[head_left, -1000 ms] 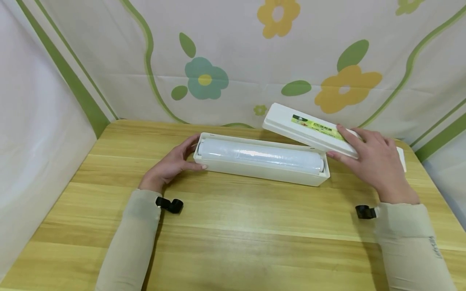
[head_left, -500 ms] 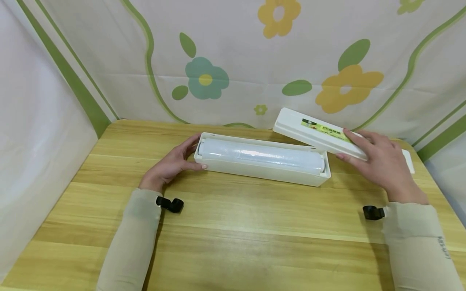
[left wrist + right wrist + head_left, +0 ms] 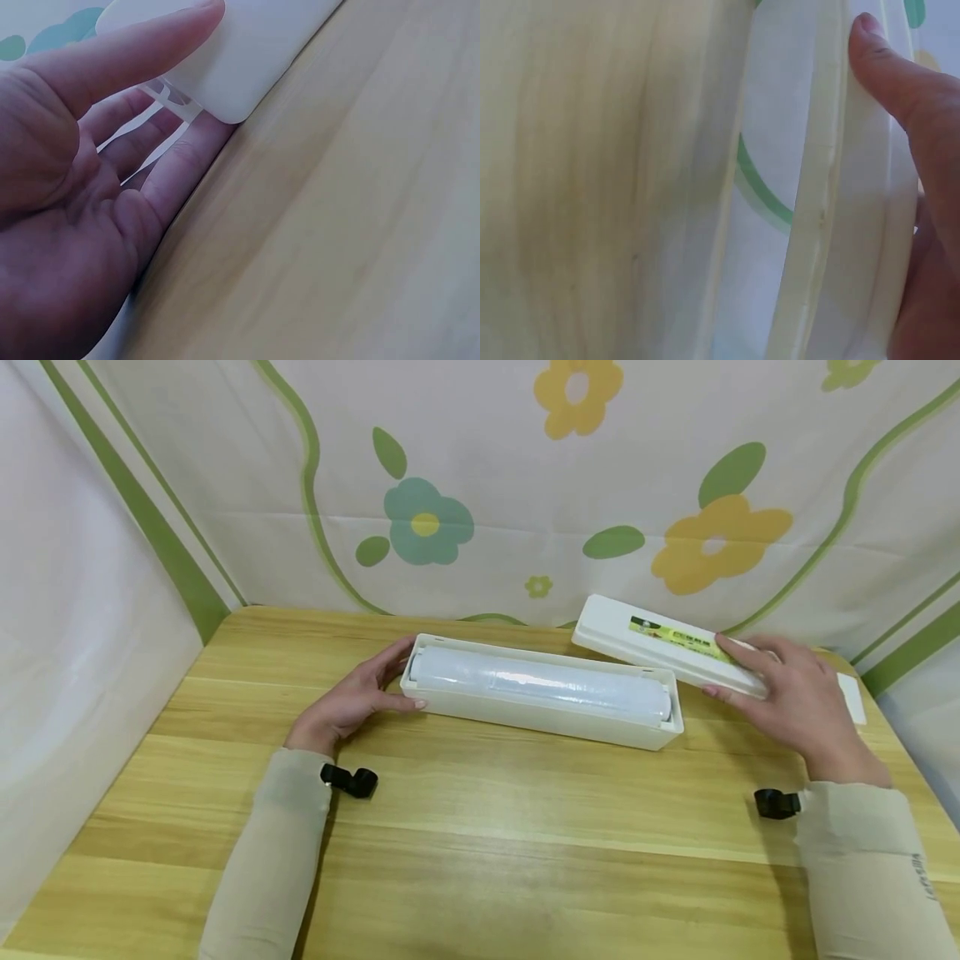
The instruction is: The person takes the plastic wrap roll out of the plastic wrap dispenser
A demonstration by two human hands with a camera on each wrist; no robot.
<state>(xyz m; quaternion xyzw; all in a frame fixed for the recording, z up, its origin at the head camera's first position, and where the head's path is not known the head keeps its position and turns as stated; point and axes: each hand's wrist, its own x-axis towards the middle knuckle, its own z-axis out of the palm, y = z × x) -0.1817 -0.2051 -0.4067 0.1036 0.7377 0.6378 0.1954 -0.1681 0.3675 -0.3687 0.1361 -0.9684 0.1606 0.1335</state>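
A long white plastic box (image 3: 540,720) sits on the table with a roll of cling film (image 3: 540,681) lying inside it. My left hand (image 3: 356,697) grips the box's left end, thumb on the front wall and fingers round behind. In the left wrist view, the box's rounded corner (image 3: 232,75) shows between thumb and fingers. To the right, my right hand (image 3: 795,697) holds the white lid (image 3: 615,627), which bears a yellow-green label (image 3: 678,639). Its far end points back left, behind the box. The right wrist view shows the lid's edge (image 3: 817,195) raised off the table.
The wooden table (image 3: 480,852) runs back to a flower-patterned curtain (image 3: 495,452), close behind the lid. Another white cloth (image 3: 67,610) hangs along the left side. A small black device (image 3: 352,782) is strapped to each wrist.
My right hand has carried the lid rightward and a little lower, away from above the box's right end. The left hand and the box stay nearly where they were.
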